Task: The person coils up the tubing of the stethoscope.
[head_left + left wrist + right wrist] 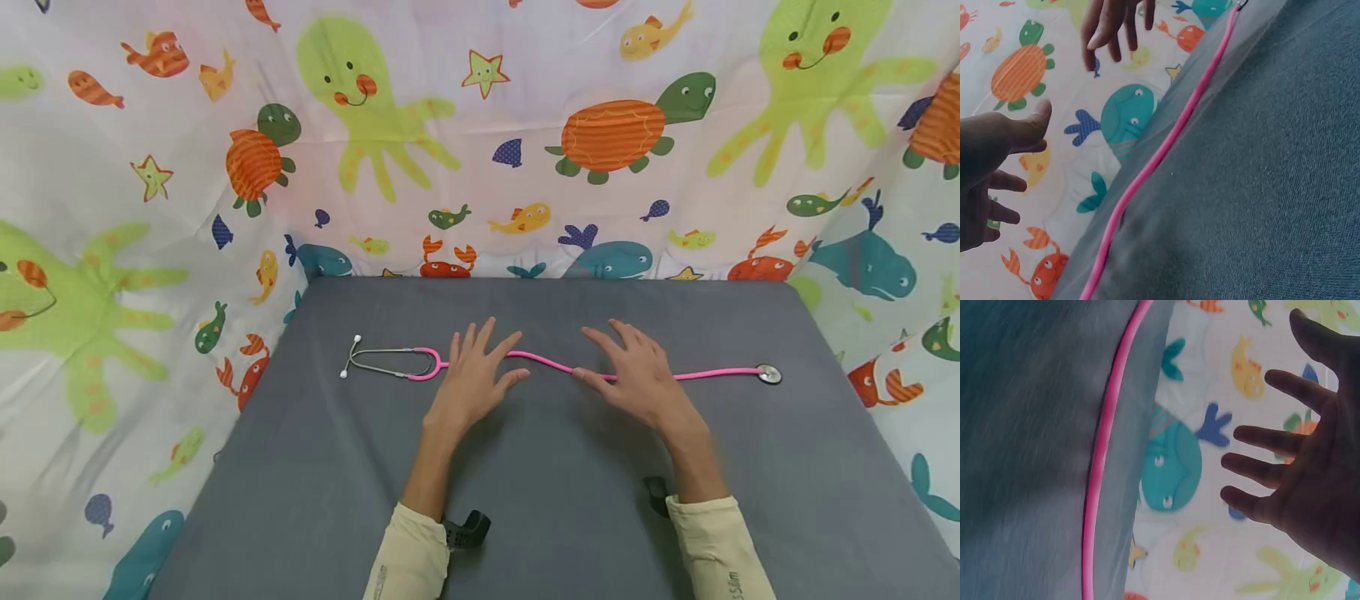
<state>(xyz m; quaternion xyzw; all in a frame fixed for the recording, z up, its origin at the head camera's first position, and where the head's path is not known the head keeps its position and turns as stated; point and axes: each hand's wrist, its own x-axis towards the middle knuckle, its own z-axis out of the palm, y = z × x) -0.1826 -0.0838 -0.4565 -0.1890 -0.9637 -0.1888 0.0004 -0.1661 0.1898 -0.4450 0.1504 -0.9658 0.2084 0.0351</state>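
Note:
A pink stethoscope [540, 359] lies stretched sideways across the grey cloth. Its metal ear tubes and white ear tips point left, and its round silver chestpiece [768, 373] lies at the right end. My left hand [472, 375] is above the tubing near the fork, fingers spread, hiding a short stretch of it. Over the right half of the tubing hovers my right hand [637, 371], also with fingers spread and holding nothing. In the right wrist view the pink tubing [1104, 431] runs along the cloth, well apart from the spread fingers [1260, 469].
The grey cloth [540, 500] covers the table up to its back edge. Behind it and on both sides hangs a white curtain [517, 108] printed with sea animals. Both forearms wear cream sleeves, with dark wrist straps [468, 530] near the cuffs.

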